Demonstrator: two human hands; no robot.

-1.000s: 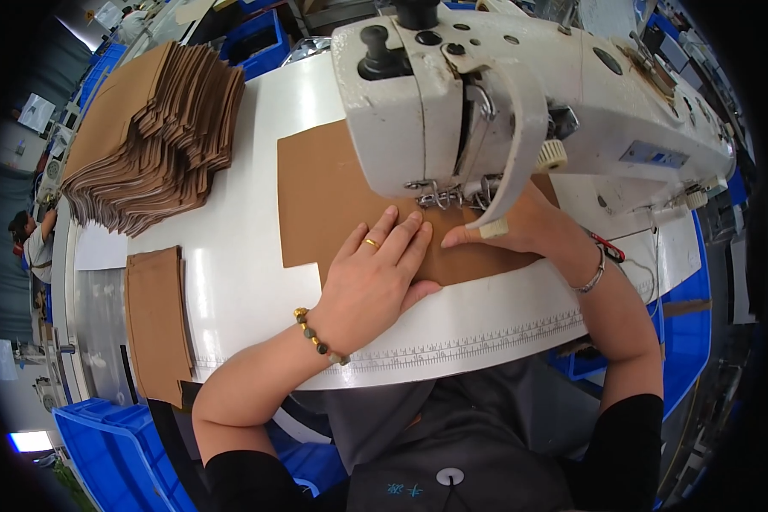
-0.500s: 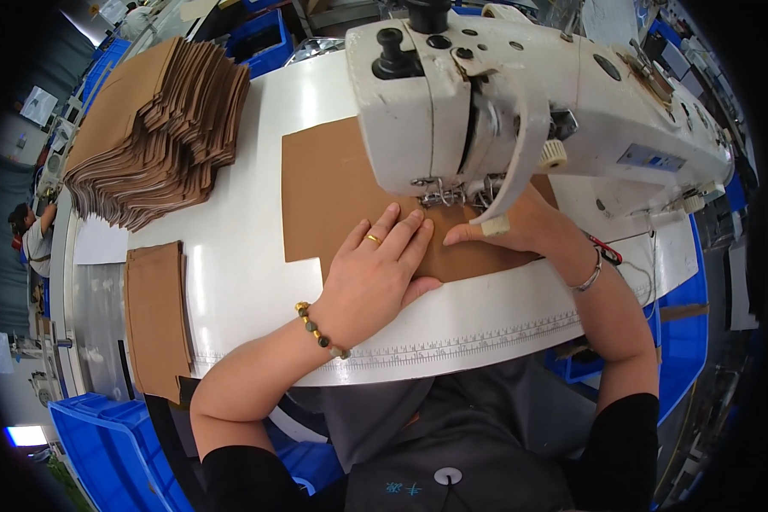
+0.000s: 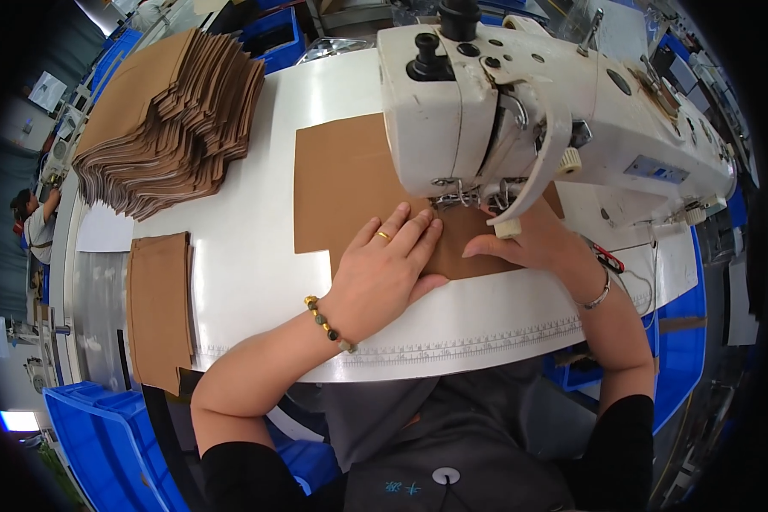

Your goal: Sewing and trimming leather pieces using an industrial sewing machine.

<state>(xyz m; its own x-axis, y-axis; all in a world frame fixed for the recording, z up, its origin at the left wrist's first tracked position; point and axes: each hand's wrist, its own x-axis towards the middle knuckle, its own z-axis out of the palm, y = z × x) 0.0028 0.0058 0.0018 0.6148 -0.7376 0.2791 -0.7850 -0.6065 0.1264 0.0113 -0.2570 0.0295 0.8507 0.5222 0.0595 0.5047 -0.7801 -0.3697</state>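
Note:
A flat brown fabric panel, notched at its near left corner, lies under the needle area of a white sewing machine. My left hand rests flat on the panel just left of the presser foot, fingers stretched out and pointing away from me. To the right of the foot, my right hand also lies on the panel, its thumb stretched out to the left. The machine's curved lever and head hide most of its other fingers.
At the far left stands a tall stack of brown fabric pieces, with a smaller pile nearer me. Red-handled snippers lie beside my right wrist. Blue crates flank the white table. Another person sits far left.
The whole view has shifted slightly, with the machine appearing farther right. Both hands stay on the panel in nearly the same places beside the presser foot.

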